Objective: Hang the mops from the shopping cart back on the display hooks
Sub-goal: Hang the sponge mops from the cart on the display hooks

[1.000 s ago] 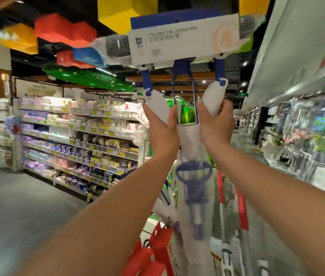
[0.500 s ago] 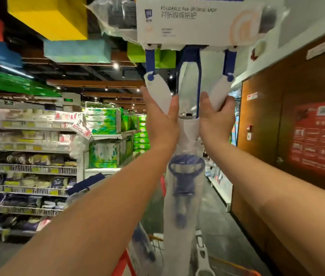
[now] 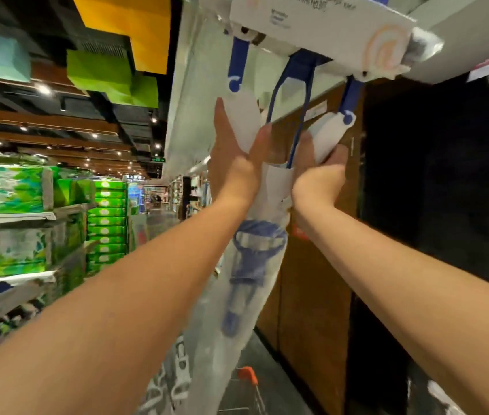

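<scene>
Mop held high, plastic-wrapped handle hanging down between both forearms. Its head, with a white label card, sits at the top edge of view, just under a grey overhang. Brown wall panel close behind and to the right, with a dark recess beyond it. Open aisle to the left, bounded by shelves stacked with green packs. Shopping cart below; only an orange corner and wire rim show. Left hand: fingers upright along the left white wing, thumb clamping it from the inner side. Right hand: fingers curled round the right wing from below. Both arms raised, nearly straight.
</scene>
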### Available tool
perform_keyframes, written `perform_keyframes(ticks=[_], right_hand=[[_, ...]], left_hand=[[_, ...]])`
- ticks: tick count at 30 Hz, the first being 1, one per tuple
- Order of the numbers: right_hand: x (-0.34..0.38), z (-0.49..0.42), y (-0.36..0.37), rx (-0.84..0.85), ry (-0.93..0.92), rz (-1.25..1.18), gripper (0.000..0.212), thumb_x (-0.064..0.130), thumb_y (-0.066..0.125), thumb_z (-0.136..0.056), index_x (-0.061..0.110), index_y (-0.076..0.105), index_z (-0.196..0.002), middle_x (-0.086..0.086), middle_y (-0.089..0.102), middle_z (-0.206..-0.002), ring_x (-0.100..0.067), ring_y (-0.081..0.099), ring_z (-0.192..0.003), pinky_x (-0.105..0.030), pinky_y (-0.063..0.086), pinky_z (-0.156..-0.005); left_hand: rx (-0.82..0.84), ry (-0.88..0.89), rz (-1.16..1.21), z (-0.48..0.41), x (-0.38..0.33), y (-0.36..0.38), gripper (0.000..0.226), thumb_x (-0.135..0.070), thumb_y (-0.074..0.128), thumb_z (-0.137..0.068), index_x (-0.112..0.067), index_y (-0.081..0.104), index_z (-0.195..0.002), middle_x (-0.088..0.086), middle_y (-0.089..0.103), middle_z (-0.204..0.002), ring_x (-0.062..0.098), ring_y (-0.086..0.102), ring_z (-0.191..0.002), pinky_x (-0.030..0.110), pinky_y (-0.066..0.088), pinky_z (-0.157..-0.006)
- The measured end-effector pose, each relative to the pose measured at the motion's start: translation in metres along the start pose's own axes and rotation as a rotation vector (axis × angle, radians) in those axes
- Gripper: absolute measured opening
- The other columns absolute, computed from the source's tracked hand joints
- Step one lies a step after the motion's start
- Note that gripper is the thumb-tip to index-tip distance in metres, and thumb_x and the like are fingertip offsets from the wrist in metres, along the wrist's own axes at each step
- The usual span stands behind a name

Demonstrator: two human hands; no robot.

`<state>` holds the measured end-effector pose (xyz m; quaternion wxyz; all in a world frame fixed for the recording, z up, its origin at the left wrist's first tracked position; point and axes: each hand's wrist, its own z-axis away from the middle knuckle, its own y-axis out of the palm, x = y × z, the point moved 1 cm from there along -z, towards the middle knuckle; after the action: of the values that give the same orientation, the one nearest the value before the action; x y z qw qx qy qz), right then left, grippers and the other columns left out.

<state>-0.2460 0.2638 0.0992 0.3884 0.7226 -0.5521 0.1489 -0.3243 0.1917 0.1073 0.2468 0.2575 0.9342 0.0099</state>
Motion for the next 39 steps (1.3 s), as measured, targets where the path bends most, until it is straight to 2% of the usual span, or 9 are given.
perform_keyframes(ticks=[2, 7, 10, 12, 15, 24, 29, 35, 39], right_hand=[[0.013, -0.011, -0.04, -0.044, -0.025, 0.035, 0.034, 0.048, 0.06, -0.088, 0.021, 0.048, -0.105, 0.009, 0.059, -0.095, -0.012, 0.058, -0.089, -0.024, 0.047, -0.071], [0.041, -0.038, -0.148, -0.164, -0.063, 0.198, 0.035, 0.05, 0.06, -0.087, 0.021, 0.048, -0.102, 0.002, 0.06, -0.098, -0.02, 0.061, -0.092, -0.042, 0.053, -0.083], [0.065, -0.051, -0.214, -0.215, -0.115, 0.29, 0.038, 0.049, 0.061, -0.087, 0.018, 0.048, -0.106, 0.001, 0.059, -0.1, -0.018, 0.058, -0.088, -0.03, 0.046, -0.073], [0.08, -0.058, -0.254, -0.259, -0.149, 0.373, 0.037, 0.047, 0.062, -0.087, 0.017, 0.049, -0.105, -0.001, 0.059, -0.099, -0.02, 0.055, -0.084, -0.025, 0.037, -0.067], [0.104, -0.067, -0.311, -0.327, -0.208, 0.481, 0.037, 0.046, 0.063, -0.086, 0.015, 0.047, -0.1, -0.004, 0.06, -0.094, -0.027, 0.058, -0.085, -0.032, 0.043, -0.071], [0.163, -0.082, -0.462, -0.567, -0.314, 0.795, 0.04, 0.051, 0.061, -0.085, 0.017, 0.045, -0.1, -0.001, 0.058, -0.092, -0.021, 0.056, -0.079, -0.029, 0.04, -0.064], [0.185, -0.089, -0.524, -0.72, -0.374, 0.946, 0.041, 0.052, 0.061, -0.085, 0.017, 0.047, -0.102, 0.0, 0.058, -0.093, -0.017, 0.057, -0.078, -0.024, 0.039, -0.056], [0.199, -0.102, -0.579, -0.859, -0.426, 1.06, 0.038, 0.048, 0.065, -0.085, 0.017, 0.046, -0.098, 0.001, 0.057, -0.09, -0.017, 0.056, -0.079, -0.029, 0.042, -0.066], [0.204, -0.109, -0.602, -0.953, -0.485, 1.135, 0.041, 0.048, 0.067, -0.082, 0.016, 0.047, -0.097, -0.004, 0.06, -0.095, -0.021, 0.06, -0.084, -0.035, 0.049, -0.069]], left_hand=[[0.014, -0.003, 0.093, 0.017, -0.024, 0.027, 0.102, -0.075, 0.052, -0.076, -0.017, 0.016, -0.152, 0.007, 0.05, -0.141, 0.013, 0.054, -0.113, 0.023, 0.046, -0.089], [0.201, -0.169, 0.301, 0.068, -0.078, 0.1, 0.08, -0.061, 0.061, -0.08, -0.022, 0.03, -0.142, 0.004, 0.048, -0.14, 0.02, 0.051, -0.125, 0.036, 0.046, -0.103], [0.225, -0.209, 0.33, 0.103, -0.117, 0.138, 0.051, -0.044, 0.06, -0.09, -0.01, 0.048, -0.126, -0.001, 0.057, -0.115, 0.013, 0.057, -0.107, 0.015, 0.05, -0.077], [0.241, -0.236, 0.369, 0.127, -0.144, 0.16, 0.046, -0.043, 0.058, -0.092, -0.01, 0.047, -0.121, -0.004, 0.052, -0.106, 0.008, 0.053, -0.098, 0.01, 0.046, -0.067], [0.274, -0.222, 0.45, 0.159, -0.18, 0.197, 0.054, -0.045, 0.057, -0.092, -0.013, 0.039, -0.131, -0.006, 0.049, -0.11, 0.008, 0.051, -0.101, 0.018, 0.044, -0.081], [0.466, -0.273, 0.75, 0.245, -0.283, 0.301, 0.072, -0.048, 0.057, -0.091, -0.017, 0.024, -0.147, 0.004, 0.054, -0.122, 0.021, 0.057, -0.105, 0.036, 0.05, -0.087], [0.624, -0.311, 0.893, 0.278, -0.329, 0.352, 0.07, -0.047, 0.056, -0.092, -0.015, 0.023, -0.145, -0.003, 0.043, -0.108, 0.019, 0.051, -0.096, 0.034, 0.046, -0.085], [0.799, -0.316, 1.017, 0.307, -0.364, 0.407, 0.068, -0.051, 0.06, -0.087, -0.015, 0.031, -0.138, 0.012, 0.06, -0.117, 0.034, 0.059, -0.1, 0.045, 0.051, -0.084], [0.9, -0.324, 1.096, 0.319, -0.382, 0.435, 0.064, -0.044, 0.058, -0.091, -0.014, 0.03, -0.139, 0.007, 0.057, -0.111, 0.028, 0.056, -0.095, 0.032, 0.042, -0.075]])
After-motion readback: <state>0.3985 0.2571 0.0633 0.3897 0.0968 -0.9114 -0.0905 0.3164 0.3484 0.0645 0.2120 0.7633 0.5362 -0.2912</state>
